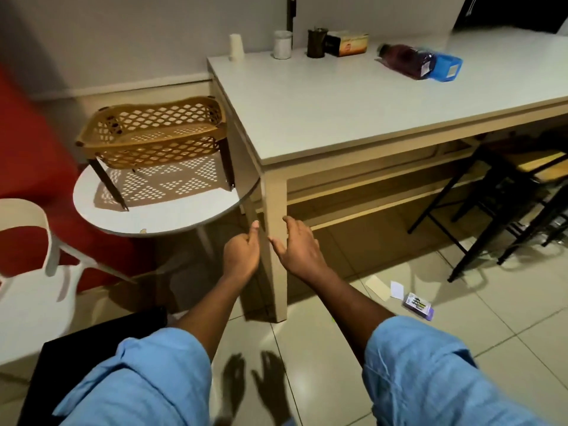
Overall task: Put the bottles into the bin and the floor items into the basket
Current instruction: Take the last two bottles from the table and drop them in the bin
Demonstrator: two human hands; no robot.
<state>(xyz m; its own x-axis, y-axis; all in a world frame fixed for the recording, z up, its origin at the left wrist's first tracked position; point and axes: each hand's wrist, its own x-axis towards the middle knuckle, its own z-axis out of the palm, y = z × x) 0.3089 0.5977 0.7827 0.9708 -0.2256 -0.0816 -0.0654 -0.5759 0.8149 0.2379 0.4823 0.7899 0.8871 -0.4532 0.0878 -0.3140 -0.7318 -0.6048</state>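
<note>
A tan lattice basket (153, 130) stands on short legs on a round white side table (172, 216) at the left. On the white table (338, 112) lies a bottle (407, 61) of dark purple liquid on its side, touching a blue bin (445, 67) at the far right. On the floor tiles at the right lie a purple box (419, 306), a white card (397, 289) and a beige card (378, 287). My left hand (241, 252) is loosely curled with nothing in it. My right hand (299, 245) is spread, empty. Both hover in front of the table leg.
Along the table's back edge stand a white cup (236, 47), a clear jar (282, 44), a dark pot (316, 43) and a cardboard box (349, 43). A white chair (40, 250) is at the left, black stools (507, 192) under the table at the right, a black object (92, 342) by my left arm.
</note>
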